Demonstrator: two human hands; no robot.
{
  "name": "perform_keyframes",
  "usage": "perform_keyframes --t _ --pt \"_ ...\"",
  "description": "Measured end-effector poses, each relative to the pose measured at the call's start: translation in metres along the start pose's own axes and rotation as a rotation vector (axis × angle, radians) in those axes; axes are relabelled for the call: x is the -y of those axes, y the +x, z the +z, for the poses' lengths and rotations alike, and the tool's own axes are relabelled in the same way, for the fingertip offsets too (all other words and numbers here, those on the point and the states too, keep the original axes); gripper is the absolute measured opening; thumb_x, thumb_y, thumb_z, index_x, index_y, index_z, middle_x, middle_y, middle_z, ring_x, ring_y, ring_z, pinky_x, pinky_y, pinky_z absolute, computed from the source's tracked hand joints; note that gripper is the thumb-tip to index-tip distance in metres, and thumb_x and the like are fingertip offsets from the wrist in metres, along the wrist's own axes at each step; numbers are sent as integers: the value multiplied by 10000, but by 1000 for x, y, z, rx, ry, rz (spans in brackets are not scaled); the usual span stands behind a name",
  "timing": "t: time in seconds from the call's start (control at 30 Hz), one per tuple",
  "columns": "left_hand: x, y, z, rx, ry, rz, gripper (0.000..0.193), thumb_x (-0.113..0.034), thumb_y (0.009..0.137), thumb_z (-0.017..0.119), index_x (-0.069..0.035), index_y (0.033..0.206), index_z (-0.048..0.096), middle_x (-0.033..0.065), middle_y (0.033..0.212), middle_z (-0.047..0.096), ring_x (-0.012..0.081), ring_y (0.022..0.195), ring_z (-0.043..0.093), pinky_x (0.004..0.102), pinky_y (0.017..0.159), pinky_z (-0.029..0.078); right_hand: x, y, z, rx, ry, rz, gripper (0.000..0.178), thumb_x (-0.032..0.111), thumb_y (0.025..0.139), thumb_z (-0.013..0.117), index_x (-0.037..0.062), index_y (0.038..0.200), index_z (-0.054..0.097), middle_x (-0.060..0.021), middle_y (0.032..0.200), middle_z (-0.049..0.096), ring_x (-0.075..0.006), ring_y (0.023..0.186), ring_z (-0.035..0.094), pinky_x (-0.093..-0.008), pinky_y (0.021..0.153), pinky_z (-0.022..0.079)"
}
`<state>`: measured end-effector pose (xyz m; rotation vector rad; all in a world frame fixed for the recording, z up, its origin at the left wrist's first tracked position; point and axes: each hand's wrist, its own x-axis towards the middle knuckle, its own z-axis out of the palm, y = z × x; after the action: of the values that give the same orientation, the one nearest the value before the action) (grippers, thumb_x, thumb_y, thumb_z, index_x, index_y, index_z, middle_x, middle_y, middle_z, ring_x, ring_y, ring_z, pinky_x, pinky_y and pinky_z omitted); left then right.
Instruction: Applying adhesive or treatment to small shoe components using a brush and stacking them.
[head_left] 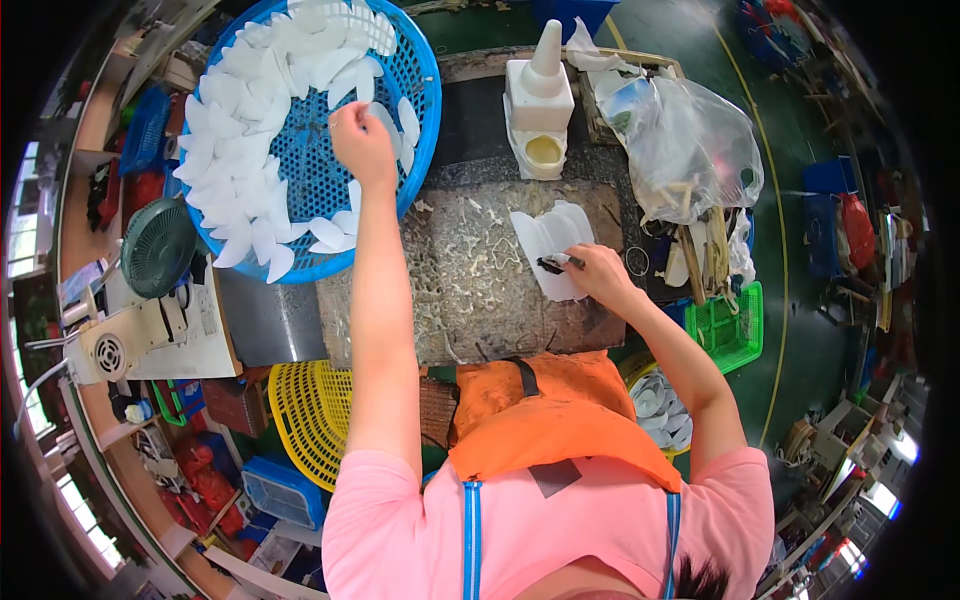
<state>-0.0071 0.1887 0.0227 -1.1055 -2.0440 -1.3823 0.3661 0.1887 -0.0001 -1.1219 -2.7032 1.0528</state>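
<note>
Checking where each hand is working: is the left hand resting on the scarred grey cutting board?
No, the left hand reaches into the round blue plastic basket of white curved pieces, away from the board.

Small green fan (pixel 158 247) (left of the bench), yellow basket (pixel 312 415), green crate (pixel 733 330), clear plastic bag (pixel 690 140)

I see one clear package: a crumpled see-through plastic bag (pixel 690 140), just right of the white glue-bottle stand (pixel 540 105), at the bench's far right corner. It bulges, pale grey-white with a bluish patch near its top left, and pale sticks show through its lower part. No labels, signs or screens that I can make out around that stand; the clutter at the rim is too blurred to tell.
</note>
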Motion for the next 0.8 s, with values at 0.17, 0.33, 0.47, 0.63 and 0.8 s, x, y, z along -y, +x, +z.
perform_keyframes --t 0.17,0.33,0.47,0.63,0.8 --pt "49 7 18 725 -150 -619 392 12 674 550 -26 1045 670 79 852 667 111 675 567 237 619 432 -3 20 -9 79 -34 41 192 189 793 595 22 869 653 -192 797 622 -372 798 597 -442 712 469" --pt "-66 -45 4 489 -418 -200 214 -11 700 549 -17 882 661 123 847 637 258 817 609 354 749 473 -27 83 -4 -193 -15 -330 130 110 767 562 60 858 640 -142 932 612 -336 885 592 -428 738 470" --pt "-54 -144 14 996 -220 11 225 -52 690 626 -51 914 641 150 908 619 323 847 595 413 778 472 -20 65 7 92 -210 -655 249 65 756 573 108 991 642 -77 963 577 -269 905 585 -388 744 487" --pt "-75 -176 11 1069 3 97 364 -106 639 732 -74 980 609 151 884 597 332 852 573 427 748 466 -22 22 -20 338 -142 -469 173 169 762 589 82 889 668 -122 836 623 -295 783 613 -397 679 496" --pt "-75 -179 17 1100 -18 4 272 -85 646 703 -69 883 570 149 843 617 359 832 567 429 743 456 -36 111 -14 -224 -137 -249 151 154 764 571 19 813 618 -194 777 615 -364 774 606 -445 684 480"
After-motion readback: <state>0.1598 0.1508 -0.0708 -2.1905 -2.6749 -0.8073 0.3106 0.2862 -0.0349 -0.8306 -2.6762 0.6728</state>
